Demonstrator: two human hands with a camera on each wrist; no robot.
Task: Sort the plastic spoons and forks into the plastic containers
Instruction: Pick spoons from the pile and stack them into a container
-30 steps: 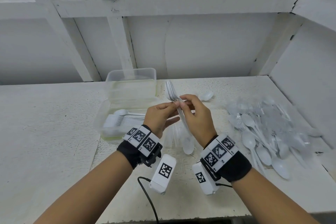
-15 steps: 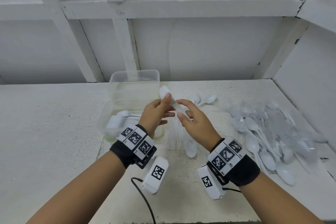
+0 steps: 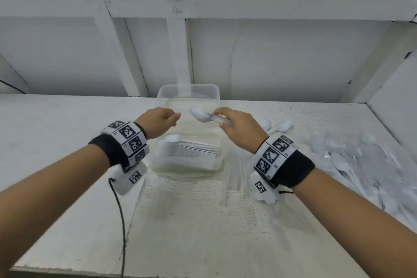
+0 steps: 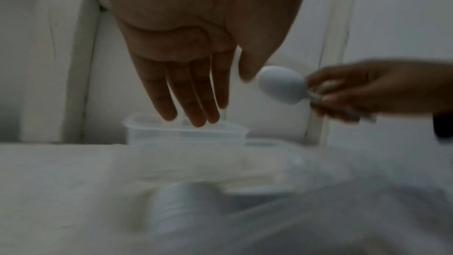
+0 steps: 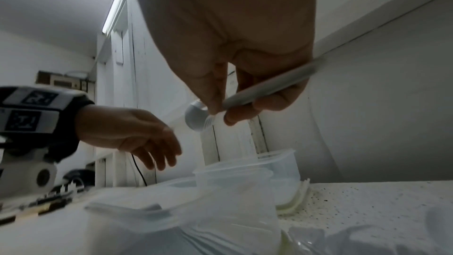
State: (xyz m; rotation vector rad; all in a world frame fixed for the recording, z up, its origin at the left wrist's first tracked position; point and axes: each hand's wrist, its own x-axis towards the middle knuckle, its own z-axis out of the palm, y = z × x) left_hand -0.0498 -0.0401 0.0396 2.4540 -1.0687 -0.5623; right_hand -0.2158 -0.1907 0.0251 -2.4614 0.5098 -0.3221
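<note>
- Over the far clear container (image 3: 189, 94), the right hand (image 3: 239, 124) pinches a small bunch of white plastic cutlery (image 3: 207, 116) by the handles.
- One spoon bowl sticks out at the front of the bunch, and fork tines show beside it in the right wrist view.
- Left of the far clear container's middle, the left hand (image 3: 158, 121) hangs in the air with loose, nearly straight fingers (image 4: 186, 94). It holds nothing and does not touch the bunch.
- Just in front of the far clear container sits the near clear container (image 3: 187, 166), with a neat stack of white cutlery (image 3: 189, 149) lying inside it.
- To the right of the far clear container, a big loose pile of plastic spoons and forks (image 3: 361, 156) lies on the white table (image 3: 191, 232).
- Two more spoons (image 3: 276, 124) lie between the far clear container and that pile.
- A black cable (image 3: 120, 216) runs down from the left wrist toward the table's front edge.
</note>
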